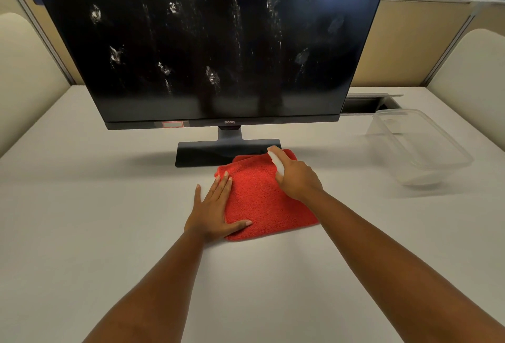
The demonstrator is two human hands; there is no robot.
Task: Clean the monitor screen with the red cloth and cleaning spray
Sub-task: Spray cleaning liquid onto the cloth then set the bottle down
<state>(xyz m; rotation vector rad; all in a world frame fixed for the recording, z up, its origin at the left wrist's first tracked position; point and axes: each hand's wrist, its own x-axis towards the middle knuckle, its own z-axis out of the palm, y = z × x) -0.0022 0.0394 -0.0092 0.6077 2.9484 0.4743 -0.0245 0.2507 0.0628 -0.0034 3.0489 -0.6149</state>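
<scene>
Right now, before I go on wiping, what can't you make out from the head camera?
- Spray bottle: only its white top shows; the right hand wraps the body, so label and fill level are hidden.
- Monitor: the top edge is cut off by the frame.
- Red cloth: the left hand lies flat over its left edge; dampness can't be judged.
- Clear tub: too transparent to tell whether it holds anything.
</scene>
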